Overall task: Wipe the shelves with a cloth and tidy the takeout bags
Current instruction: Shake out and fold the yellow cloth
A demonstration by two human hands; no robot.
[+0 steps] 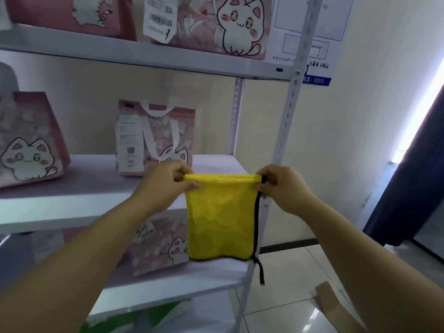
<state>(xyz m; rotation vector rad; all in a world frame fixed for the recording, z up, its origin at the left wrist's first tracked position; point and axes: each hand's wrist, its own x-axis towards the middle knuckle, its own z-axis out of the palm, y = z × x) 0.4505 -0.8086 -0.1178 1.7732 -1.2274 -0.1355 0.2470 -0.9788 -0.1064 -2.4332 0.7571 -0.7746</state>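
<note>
Two hands (pinching) atop cloth [222, 217]

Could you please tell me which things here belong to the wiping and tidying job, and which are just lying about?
Job: yellow cloth, held by left hand and right hand; shelf; pink cat bags.
Lying about: cardboard piece on the floor; wall notice.

Two bags [153, 138] [28, 145] stand on the middle shelf [72, 188], more on the shelves above and below. The cloth [221, 217] hangs before the shelf's right end, left hand [165, 186] and right hand [281, 186] at its top corners.
</note>
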